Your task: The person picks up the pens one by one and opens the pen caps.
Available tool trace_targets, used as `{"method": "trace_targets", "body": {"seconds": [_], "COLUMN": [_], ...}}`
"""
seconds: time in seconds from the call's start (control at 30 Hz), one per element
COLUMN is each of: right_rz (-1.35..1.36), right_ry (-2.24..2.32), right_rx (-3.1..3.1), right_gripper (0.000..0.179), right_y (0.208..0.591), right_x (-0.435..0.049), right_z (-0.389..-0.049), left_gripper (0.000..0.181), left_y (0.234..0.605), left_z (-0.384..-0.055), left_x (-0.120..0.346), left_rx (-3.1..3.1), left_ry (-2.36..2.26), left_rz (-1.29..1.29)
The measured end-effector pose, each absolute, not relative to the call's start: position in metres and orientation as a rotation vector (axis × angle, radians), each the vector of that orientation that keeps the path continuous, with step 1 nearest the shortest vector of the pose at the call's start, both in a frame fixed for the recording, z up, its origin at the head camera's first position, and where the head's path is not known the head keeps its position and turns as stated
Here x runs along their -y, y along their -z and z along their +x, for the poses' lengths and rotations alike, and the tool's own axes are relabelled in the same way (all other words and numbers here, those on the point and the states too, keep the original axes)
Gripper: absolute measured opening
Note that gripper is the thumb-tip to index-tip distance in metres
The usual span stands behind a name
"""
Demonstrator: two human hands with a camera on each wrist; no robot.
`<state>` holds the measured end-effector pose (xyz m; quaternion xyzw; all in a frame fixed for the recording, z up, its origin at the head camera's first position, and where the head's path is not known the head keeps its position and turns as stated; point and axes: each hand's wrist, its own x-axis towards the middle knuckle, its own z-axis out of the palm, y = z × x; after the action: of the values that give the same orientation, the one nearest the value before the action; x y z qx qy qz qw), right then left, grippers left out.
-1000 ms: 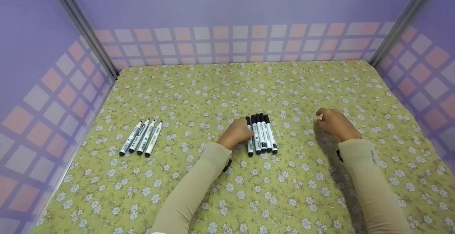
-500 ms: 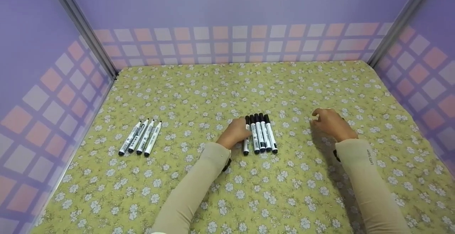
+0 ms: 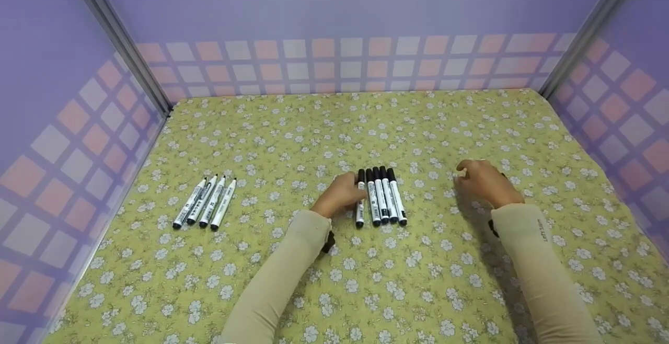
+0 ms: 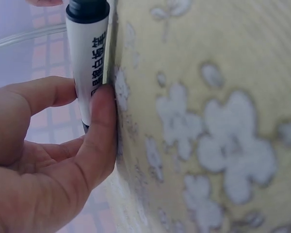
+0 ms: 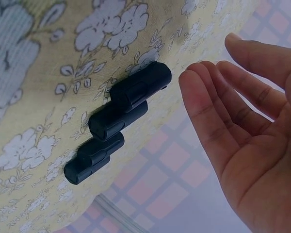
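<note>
My left hand (image 3: 342,193) pinches a whiteboard marker (image 3: 360,212) with a white barrel and black cap. In the left wrist view, the thumb and a finger press either side of this marker (image 4: 87,53), which lies close to the cloth. Just right of it, with a narrow gap, several matching markers (image 3: 384,197) lie side by side, caps pointing away. My right hand (image 3: 488,184) hovers further right, fingers loosely bent and holding nothing. Black caps (image 5: 140,85) appear near its fingertips in the right wrist view, apart from them.
On the left of the table, several more white markers (image 3: 205,203) lie slanted with their dark tips uncapped. A yellow flowered cloth (image 3: 292,140) covers the table. Purple panels with pink and white squares (image 3: 324,61) wall it in at the back and both sides.
The marker in my left hand has shifted slightly left, widening the gap from the row. My right hand has drifted a little left. The slanted markers stay put.
</note>
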<state>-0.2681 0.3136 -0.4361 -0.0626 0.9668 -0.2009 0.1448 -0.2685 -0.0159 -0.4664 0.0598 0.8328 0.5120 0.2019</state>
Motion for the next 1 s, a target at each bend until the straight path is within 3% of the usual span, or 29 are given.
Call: {"method": "trace_targets", "body": {"seconds": [0.37,0.73,1.0], "right_rz": [-0.207,-0.259,-0.353], "right_ry": [0.566,0.576,0.55], "right_rx": [-2.783,-2.805,-2.845], "right_gripper": [0.043,0.039,0.037], "right_y": [0.435,0.435,0.427], "right_x": [-0.309,-0.302,-0.294], "right_z": [-0.271,-0.272,-0.272], "left_gripper": [0.059,0.049,0.058], "left_y": [0.469,0.47,0.466], "left_z": [-0.272,-0.279,-0.285], "left_x": [0.024,0.035,0.041], "left_rx": [-2.009,-1.96,-1.927], "left_ry": [-1.643,-1.6,-1.621], "left_rz": [0.011,0.028,0.058]}}
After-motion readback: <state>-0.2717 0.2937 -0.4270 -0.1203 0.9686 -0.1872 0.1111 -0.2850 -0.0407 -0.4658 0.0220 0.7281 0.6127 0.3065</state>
